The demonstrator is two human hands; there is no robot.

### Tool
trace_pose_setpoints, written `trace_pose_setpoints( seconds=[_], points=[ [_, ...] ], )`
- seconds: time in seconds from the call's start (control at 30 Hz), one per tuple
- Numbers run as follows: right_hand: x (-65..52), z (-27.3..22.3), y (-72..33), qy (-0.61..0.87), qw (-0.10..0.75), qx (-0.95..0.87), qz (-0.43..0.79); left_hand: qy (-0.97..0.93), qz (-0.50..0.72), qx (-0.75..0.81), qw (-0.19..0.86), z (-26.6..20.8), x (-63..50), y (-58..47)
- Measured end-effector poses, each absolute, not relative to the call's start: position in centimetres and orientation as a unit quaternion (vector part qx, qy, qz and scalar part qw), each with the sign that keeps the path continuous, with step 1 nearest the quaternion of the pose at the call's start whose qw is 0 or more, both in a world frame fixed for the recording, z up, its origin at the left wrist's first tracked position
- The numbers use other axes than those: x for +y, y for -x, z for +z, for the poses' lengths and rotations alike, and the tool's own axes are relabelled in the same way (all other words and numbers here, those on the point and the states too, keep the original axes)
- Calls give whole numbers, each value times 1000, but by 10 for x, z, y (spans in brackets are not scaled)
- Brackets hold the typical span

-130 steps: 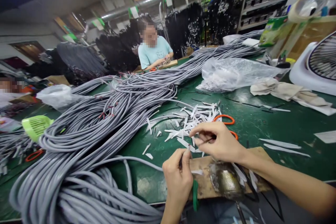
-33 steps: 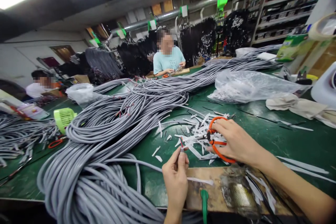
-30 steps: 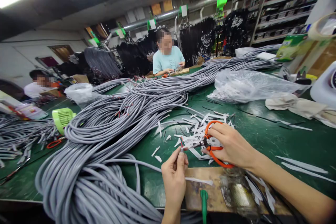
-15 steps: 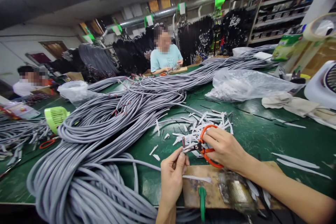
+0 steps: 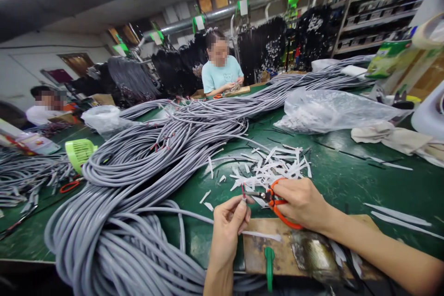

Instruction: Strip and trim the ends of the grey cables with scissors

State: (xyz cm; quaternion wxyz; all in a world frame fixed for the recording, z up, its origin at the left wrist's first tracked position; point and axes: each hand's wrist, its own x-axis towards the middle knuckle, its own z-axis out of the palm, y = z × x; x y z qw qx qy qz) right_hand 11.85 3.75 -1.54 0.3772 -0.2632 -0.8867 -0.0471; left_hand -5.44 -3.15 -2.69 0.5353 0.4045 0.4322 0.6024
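My left hand [image 5: 229,222] pinches the end of a grey cable [image 5: 192,215] between thumb and fingers. Thin wires, one of them red [image 5: 243,189], stick up out of that end. My right hand [image 5: 305,203] grips orange-handled scissors [image 5: 274,197], whose blades point left and come close to the cable end. Whether the blades touch it I cannot tell. Below my hands lies a wooden board [image 5: 256,254] with a green hook-shaped piece [image 5: 268,259] at its front edge. A white strip [image 5: 263,236] reaches over the board beside my left hand.
Large bundles of grey cable [image 5: 114,222] fill the left of the green table [image 5: 333,185]. White scraps [image 5: 274,166] lie beyond my hands. Toward the right are a clear plastic bag [image 5: 329,111] and a cloth [image 5: 385,136]. One person [image 5: 222,71] sits opposite, another at far left.
The scissors have drawn slightly back to the right from the cable end, and more of the wires shows above my left fingertips. The whole view has shifted a little.
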Motion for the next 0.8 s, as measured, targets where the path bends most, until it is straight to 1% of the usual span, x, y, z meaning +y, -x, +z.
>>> trace_pose_setpoints(
  seconds=[0.07, 0.17, 0.3, 0.37, 0.6, 0.8],
  points=[
    [38, -16, -118, 304, 395, -866, 46, -422, 596, 462, 503, -28, -33, 50],
    [37, -9, -117, 354, 407, -825, 168, -468, 569, 526, 426, -28, -35, 42],
    [33, 3, -117, 359, 372, -777, 360, -568, 525, 557, 303, -26, -36, 31],
    [31, 4, -117, 347, 368, -755, 416, -591, 518, 556, 270, -26, -37, 27],
    [27, -1, -117, 349, 396, -726, 440, -544, 565, 574, 235, -32, -38, 21],
    [21, 4, -114, 315, 392, -728, 466, -542, 600, 544, 225, -28, -38, 21]
  ],
)
